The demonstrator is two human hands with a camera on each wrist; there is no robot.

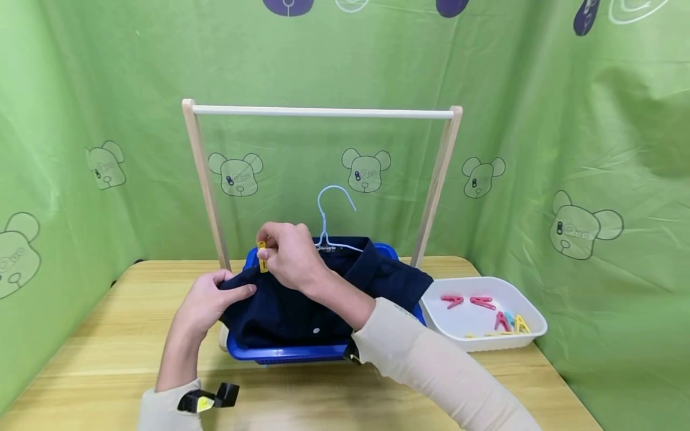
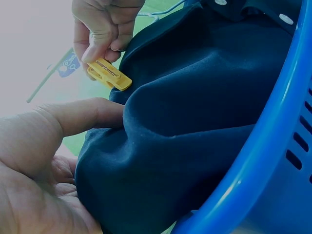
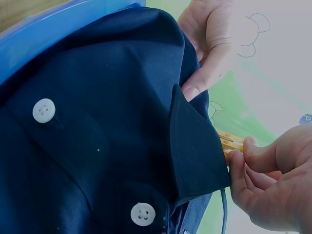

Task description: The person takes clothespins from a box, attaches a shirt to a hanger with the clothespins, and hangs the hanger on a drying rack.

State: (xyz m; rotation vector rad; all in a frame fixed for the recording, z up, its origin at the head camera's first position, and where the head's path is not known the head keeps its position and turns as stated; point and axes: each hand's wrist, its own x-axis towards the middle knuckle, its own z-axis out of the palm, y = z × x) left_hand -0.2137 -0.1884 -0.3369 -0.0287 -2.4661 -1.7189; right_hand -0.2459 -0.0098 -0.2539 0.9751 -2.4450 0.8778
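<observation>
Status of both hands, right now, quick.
Left hand: closed, holding the dark shirt between thumb and fingers.
Right hand: closed, pinching a yellow clothespin.

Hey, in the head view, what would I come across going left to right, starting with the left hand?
Left hand, yellow clothespin, right hand, hanger hook, white tray.
</observation>
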